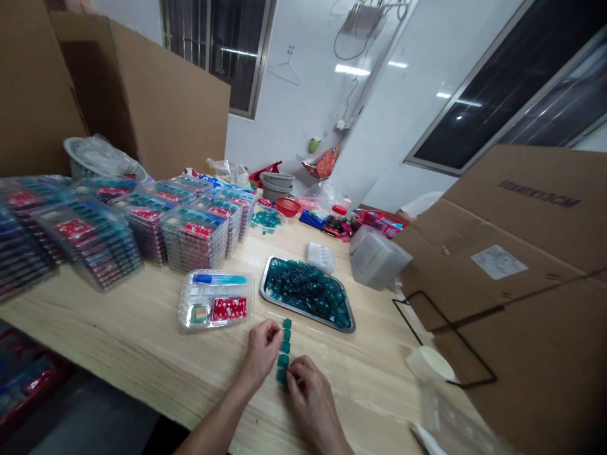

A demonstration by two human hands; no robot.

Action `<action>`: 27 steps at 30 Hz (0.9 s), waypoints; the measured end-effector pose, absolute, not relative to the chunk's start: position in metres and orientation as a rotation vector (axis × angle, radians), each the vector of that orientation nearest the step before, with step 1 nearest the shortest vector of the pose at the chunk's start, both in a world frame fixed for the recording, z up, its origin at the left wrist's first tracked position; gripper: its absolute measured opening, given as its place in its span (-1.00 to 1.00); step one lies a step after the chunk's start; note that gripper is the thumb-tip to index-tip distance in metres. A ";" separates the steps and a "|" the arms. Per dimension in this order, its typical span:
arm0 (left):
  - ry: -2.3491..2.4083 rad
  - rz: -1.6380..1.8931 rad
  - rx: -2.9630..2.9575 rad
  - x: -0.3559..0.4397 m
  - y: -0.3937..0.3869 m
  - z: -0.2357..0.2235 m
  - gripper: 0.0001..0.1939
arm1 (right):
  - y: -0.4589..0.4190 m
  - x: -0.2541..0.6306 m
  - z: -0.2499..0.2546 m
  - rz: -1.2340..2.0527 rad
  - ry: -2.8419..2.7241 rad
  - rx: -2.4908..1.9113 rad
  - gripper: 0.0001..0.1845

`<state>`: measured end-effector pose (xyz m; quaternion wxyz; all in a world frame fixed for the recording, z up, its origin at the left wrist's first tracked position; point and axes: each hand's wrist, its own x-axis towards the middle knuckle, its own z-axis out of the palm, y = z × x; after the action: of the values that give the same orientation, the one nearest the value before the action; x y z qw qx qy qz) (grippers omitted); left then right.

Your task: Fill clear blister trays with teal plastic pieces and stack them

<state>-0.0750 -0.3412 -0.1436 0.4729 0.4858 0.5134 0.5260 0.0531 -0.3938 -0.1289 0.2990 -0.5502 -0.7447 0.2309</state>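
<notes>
Several small, translucent teal square pieces (285,347) stand in a short column on the wooden table. My left hand (262,349) is closed in a pinch at the left side of the column's upper pieces; what its fingertips hold, if anything, is hidden. On the right, my right hand (310,390) has its thumb and forefinger pressed together, touching the edge of the lowest teal piece (281,376). A metal tray (351,321) heaped with loose teal pieces (306,292) lies beyond my hands. To the left sits a clear plastic blister tray (184,309) holding a blue pen (220,279) and a red patterned packet (230,309).
Stacks of filled blister trays (194,237) line the left of the table (190,376). A white block (320,258) and clear plastic containers (379,256) stand behind the metal tray. At right are a tape roll (430,364), a black wire frame (474,354) and a large cardboard box (516,265).
</notes>
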 end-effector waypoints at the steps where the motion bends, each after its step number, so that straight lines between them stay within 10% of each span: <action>1: 1.256 1.290 1.191 -0.075 -0.341 -0.143 -0.85 | -0.394 0.054 -0.128 0.618 -1.989 -1.433 -0.77; 27: 1.374 1.262 1.373 -0.065 -0.339 -0.157 -0.88 | -0.230 0.067 -0.135 0.399 -1.935 -1.788 -0.90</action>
<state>-0.0650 -0.3386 -0.1575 0.4009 0.5431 0.5434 0.4991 0.0675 -0.2304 -0.1353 0.2361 -0.6521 -0.7056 0.1456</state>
